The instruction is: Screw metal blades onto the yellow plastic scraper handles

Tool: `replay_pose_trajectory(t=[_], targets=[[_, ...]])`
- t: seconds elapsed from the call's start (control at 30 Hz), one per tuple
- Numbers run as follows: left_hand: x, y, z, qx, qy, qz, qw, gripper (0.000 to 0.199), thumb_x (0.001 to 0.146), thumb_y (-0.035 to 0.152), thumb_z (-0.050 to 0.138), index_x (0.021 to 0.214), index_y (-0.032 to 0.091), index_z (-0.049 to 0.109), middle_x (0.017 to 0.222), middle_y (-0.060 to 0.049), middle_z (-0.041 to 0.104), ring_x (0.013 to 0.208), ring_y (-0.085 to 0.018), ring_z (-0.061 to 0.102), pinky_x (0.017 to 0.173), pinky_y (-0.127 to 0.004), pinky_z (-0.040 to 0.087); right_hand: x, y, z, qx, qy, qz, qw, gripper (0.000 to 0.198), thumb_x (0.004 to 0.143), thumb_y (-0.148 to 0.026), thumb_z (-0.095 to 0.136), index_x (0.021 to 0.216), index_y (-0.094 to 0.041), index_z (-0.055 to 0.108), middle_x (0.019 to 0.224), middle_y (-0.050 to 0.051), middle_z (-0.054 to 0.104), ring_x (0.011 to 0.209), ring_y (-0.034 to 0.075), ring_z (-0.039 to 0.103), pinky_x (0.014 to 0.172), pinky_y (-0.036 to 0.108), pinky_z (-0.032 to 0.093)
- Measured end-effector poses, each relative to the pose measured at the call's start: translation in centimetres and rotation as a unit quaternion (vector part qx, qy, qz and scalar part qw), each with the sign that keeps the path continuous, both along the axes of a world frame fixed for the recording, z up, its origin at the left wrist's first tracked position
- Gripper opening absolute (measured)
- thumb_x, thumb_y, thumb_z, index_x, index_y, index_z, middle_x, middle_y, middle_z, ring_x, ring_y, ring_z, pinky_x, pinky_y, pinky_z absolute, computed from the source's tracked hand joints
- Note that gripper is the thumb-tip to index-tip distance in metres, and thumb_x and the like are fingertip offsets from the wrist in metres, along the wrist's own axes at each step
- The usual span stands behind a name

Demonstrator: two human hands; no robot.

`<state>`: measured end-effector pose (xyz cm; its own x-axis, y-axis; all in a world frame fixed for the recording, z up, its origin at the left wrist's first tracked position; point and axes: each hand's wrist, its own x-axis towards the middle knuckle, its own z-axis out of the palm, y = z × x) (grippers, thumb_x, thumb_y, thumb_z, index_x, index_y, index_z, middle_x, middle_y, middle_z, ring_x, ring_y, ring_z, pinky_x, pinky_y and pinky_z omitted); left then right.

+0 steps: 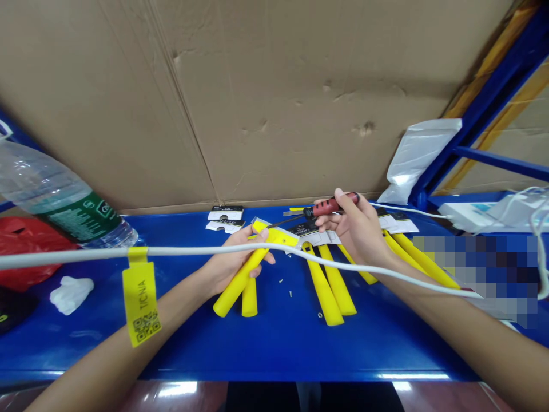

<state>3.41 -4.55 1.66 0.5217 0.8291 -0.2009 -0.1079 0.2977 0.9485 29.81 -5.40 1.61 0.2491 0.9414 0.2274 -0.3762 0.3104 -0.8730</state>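
My left hand [234, 260] is closed around a yellow tool with two tubular handles [241, 284], its head pointing up and away. My right hand [355, 226] grips a screwdriver with a dark red handle [332, 206]. The screwdriver's thin shaft reaches left to the tool's yellow head, close to my left fingers; whether its tip touches a screw cannot be made out. Just below my right hand lies another yellow-handled tool [326, 286], with a black and white card at its head. Small screws [290, 294] and a nut [319, 315] are scattered between the handles on the blue table.
A white cable [206, 250] with a yellow tag [140, 303] crosses in front of both forearms. At left are a plastic bottle [81, 212], a red bag [30, 252] and crumpled tissue [72, 294]. Printed cards [225, 213] lie by the cardboard wall [274, 114]. More yellow handles [422, 260] lie right.
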Motion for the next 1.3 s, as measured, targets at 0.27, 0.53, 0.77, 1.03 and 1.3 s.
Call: replay_pose_trajectory(t=[0.27,0.53,0.77,1.03,1.3], targets=[[-0.2,0.2,-0.3,-0.012,-0.005,0.004,1.000,0.032,0.111,0.045,0.077,0.119,0.021,0.057,0.079,-0.005,0.079,0.038,-0.008,0.058,0.036,-0.014,0.039,0.0,-0.1,0.4,0.002,-0.022,-0.016,1.000,0.056,0.085,-0.061,0.097,0.096,-0.028,0.052,0.096,0.003,0.085,0.059,0.016,0.071,0.053,0.030,0.061],[0.0,0.0,-0.1,-0.006,-0.012,0.005,1.000,0.029,0.110,0.040,0.078,0.117,0.020,0.058,0.077,-0.005,0.079,0.039,-0.008,0.058,0.037,-0.014,0.041,0.3,0.1,0.4,0.008,-0.022,-0.020,1.000,0.057,0.085,-0.062,0.097,0.095,-0.029,0.052,0.095,0.002,0.084,0.055,0.017,0.068,0.052,0.033,0.058],[0.2,-0.4,0.6,0.006,0.003,-0.003,1.000,0.026,0.110,0.036,0.077,0.116,0.019,0.059,0.079,-0.005,0.080,0.041,-0.008,0.060,0.037,-0.014,0.043,0.3,-0.2,0.8,0.052,-0.035,-0.043,0.997,0.055,0.089,-0.065,0.093,0.101,-0.031,0.053,0.100,0.000,0.083,0.058,0.018,0.069,0.055,0.036,0.057],[0.2,-0.4,0.5,0.017,0.008,-0.026,0.999,0.030,0.107,0.039,0.082,0.113,0.020,0.060,0.080,-0.005,0.081,0.044,-0.010,0.064,0.036,-0.014,0.041,-0.3,-1.5,1.4,0.093,-0.081,-0.014,0.992,0.052,0.093,-0.066,0.091,0.106,-0.032,0.054,0.105,0.002,0.084,0.061,0.019,0.072,0.057,0.037,0.058],[0.2,-0.4,0.4,0.018,0.020,-0.032,0.999,0.028,0.109,0.038,0.079,0.114,0.020,0.058,0.079,-0.007,0.081,0.042,-0.009,0.062,0.036,-0.014,0.042,-0.2,-1.7,1.7,0.108,-0.091,-0.019,0.990,0.049,0.095,-0.064,0.090,0.106,-0.032,0.054,0.103,0.002,0.084,0.059,0.019,0.072,0.057,0.037,0.059]])
